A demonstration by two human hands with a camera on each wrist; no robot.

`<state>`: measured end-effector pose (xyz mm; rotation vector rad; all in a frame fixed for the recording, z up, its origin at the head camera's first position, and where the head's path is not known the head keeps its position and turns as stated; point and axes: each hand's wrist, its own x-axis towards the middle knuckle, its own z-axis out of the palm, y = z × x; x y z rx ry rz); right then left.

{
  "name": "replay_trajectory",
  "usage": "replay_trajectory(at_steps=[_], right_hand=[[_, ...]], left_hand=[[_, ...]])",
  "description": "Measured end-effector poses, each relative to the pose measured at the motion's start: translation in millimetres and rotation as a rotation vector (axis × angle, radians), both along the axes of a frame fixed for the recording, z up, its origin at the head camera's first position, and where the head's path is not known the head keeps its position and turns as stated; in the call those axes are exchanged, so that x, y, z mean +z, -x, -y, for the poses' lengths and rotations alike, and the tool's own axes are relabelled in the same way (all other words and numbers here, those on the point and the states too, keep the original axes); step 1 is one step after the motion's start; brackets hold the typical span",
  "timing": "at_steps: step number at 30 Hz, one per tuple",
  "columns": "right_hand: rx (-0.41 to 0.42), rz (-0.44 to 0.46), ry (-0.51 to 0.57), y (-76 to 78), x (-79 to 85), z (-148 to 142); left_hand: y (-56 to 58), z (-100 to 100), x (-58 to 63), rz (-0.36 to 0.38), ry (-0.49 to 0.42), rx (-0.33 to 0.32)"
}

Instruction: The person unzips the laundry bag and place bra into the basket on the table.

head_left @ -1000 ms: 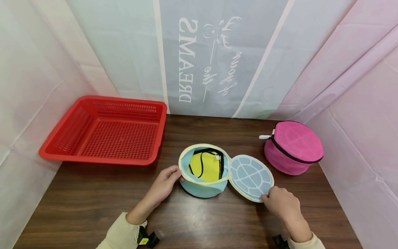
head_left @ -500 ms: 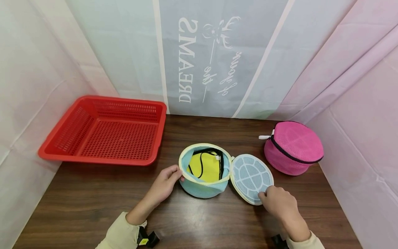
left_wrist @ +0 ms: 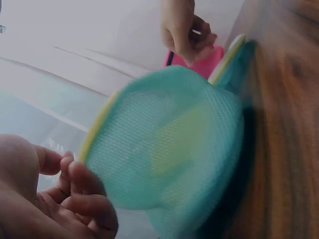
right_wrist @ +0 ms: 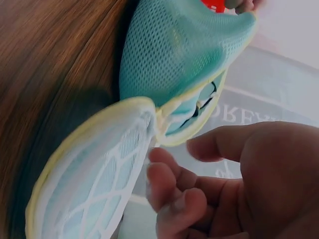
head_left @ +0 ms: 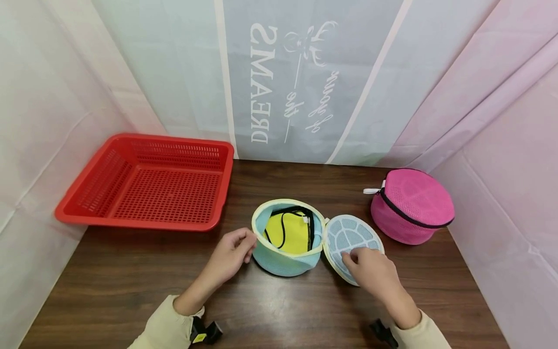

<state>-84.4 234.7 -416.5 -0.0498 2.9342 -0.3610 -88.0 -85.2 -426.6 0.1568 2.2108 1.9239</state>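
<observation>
A round teal mesh laundry bag with a pale yellow rim stands unzipped on the table. Inside lies a yellow fabric item with black edging and a black cord. The bag's round lid, ribbed in white, lies folded out to the right. My left hand is at the rim's left side, fingers loosely bent, and in the left wrist view the fingertips sit just off the rim. Above the lid hovers my right hand; its thumb and fingers are bent with nothing between them, as the right wrist view shows.
On the left is a red perforated plastic basket. A pink mesh laundry bag with a black zip and white tab is zipped up at the right. Printed cloth hangs along the back of the wooden table.
My right hand has let go of the lid's edge and moved left over it. The left hand's fingers have come off the bag's rim. The lid has shifted slightly.
</observation>
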Motion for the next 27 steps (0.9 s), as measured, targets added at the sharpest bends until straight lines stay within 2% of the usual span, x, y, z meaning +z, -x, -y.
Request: replay_trajectory(at_steps=[4, 10, 13, 16, 18, 21, 27], right_hand=[[0.038, -0.021, 0.036, 2.4, 0.4, 12], [0.055, -0.008, 0.111, 5.6, -0.5, 31], [0.055, 0.0, 0.122, 7.2, -1.6, 38], [0.055, 0.0, 0.124, 8.9, -3.0, 43], [0.051, 0.005, 0.128, 9.8, -4.0, 45], [0.054, 0.016, 0.138, 10.3, -4.9, 47], [0.076, 0.017, 0.151, 9.8, -4.4, 51]], left_hand=[[0.2, -3, 16.8, -0.027, -0.038, -0.003], [11.2, -19, 44.7, -0.091, -0.096, -0.136], [20.2, -30, 57.3, -0.15, -0.08, -0.194], [29.8, -41, 68.5, -0.187, -0.053, -0.222], [36.8, -46, 73.6, -0.192, -0.029, -0.234], [47.9, -52, 76.8, -0.16, 0.018, -0.251], [66.4, -63, 70.8, -0.075, 0.149, -0.306]])
